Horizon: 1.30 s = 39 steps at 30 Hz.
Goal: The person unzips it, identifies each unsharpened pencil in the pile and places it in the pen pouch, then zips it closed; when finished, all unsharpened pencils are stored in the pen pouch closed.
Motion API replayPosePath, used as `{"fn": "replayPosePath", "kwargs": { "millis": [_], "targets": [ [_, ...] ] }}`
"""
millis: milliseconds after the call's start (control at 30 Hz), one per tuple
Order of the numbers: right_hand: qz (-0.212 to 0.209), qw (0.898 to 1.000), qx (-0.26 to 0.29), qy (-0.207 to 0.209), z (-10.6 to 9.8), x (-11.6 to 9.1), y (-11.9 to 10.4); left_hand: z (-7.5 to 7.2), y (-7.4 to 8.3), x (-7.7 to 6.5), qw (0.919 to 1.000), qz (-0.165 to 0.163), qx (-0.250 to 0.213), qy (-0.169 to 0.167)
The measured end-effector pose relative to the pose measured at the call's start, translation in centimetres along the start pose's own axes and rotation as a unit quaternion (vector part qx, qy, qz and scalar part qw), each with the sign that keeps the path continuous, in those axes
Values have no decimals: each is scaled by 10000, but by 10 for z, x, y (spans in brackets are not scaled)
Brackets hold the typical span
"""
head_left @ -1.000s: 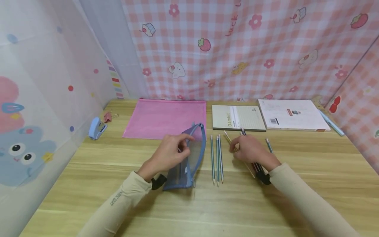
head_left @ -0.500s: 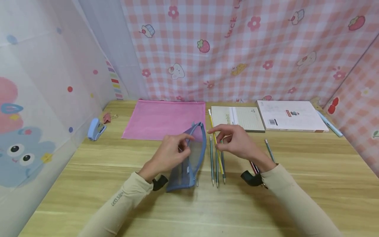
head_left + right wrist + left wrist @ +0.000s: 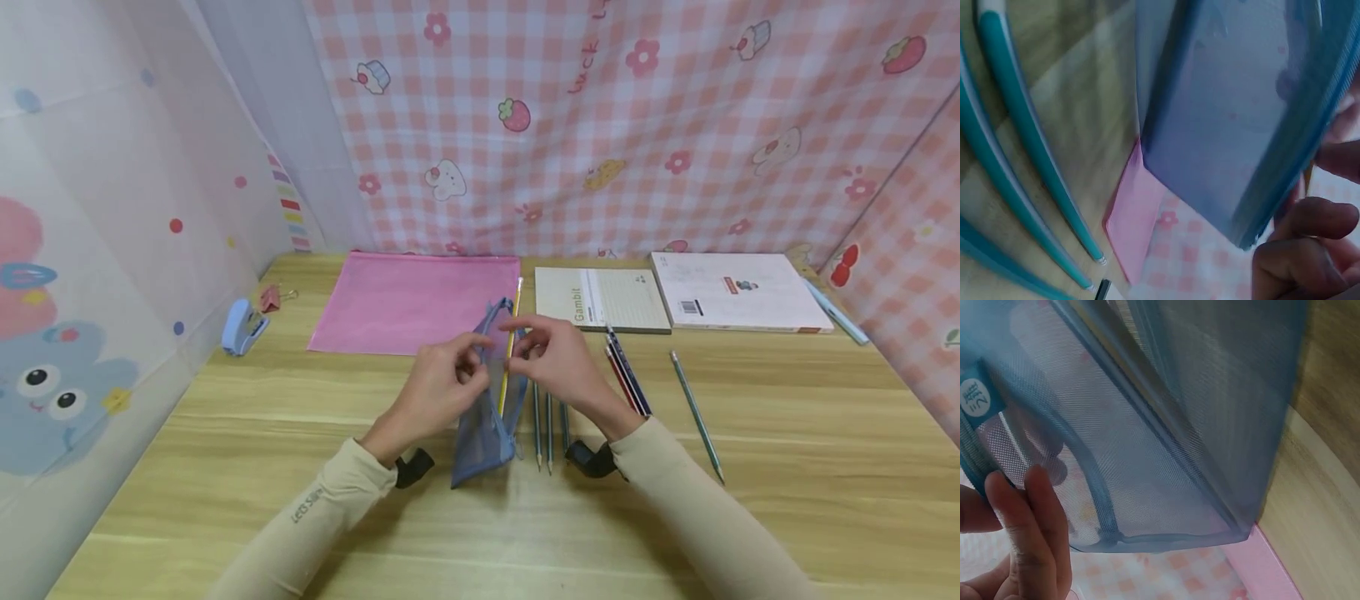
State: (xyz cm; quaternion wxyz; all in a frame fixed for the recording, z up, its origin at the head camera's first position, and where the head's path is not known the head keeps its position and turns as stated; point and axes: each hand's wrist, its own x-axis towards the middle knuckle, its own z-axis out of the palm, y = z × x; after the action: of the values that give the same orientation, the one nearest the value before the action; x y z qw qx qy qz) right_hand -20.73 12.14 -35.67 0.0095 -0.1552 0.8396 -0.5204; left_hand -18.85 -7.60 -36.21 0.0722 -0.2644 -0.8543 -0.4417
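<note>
A blue mesh zip pouch (image 3: 476,454) stands on the table with its mouth unzipped. My left hand (image 3: 431,392) pinches one edge of that mouth; in the left wrist view its fingers (image 3: 1029,544) lie by the pouch's zipper edge, near a small tag (image 3: 975,397). Between thumb and fingers, my right hand (image 3: 562,367) holds a yellow pencil (image 3: 518,293), eraser end up, its lower part inside the opening. Several green pencils (image 3: 537,433) lie just right of the pouch, partly covered by the right hand. In the right wrist view the pouch (image 3: 1216,125) hides part of the hand.
Farther right lie a few dark and red pencils (image 3: 628,375) and a single green pencil (image 3: 697,417). Along the back are a pink folder (image 3: 412,300), a notebook (image 3: 630,300), a white book (image 3: 742,292) and a light blue pen (image 3: 836,312). A stapler (image 3: 242,327) and binder clip (image 3: 272,297) sit left.
My right hand has picked up the yellow pencil from the right and carried it left into the pouch's mouth. The left hand and pouch have shifted slightly right.
</note>
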Motion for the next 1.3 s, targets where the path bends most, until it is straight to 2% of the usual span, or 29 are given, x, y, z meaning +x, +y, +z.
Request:
{"fn": "replayPosePath", "kwargs": {
  "millis": [200, 467, 667, 833, 1000, 1133, 1300],
  "targets": [
    [14, 9971, -673, -357, 8, -3, -6, 0, 0, 0, 9999, 29, -78, 115],
    [200, 9880, -1152, -1014, 14, -4, -13, 2, -4, -2, 9998, 96, -19, 159],
    [-89, 9851, -1316, -1105, 9, -5, -15, 2, -5, -2, 9999, -7, -46, 131],
    [-290, 9898, -1191, -729, -12, -10, -6, 0, -5, -2, 9998, -156, 10, 112],
    [-54, 9914, -1184, -561, -47, -15, 12, 0, -5, -2, 9998, -112, -34, 144],
    [266, 9869, -1462, -631, -73, -22, 27, 0, -7, -3, 9999, -65, -68, 111],
    [154, 9750, -2145, -564, -99, -29, 48, -2, -7, -5, 9999, -77, -73, 60]
  ]
}}
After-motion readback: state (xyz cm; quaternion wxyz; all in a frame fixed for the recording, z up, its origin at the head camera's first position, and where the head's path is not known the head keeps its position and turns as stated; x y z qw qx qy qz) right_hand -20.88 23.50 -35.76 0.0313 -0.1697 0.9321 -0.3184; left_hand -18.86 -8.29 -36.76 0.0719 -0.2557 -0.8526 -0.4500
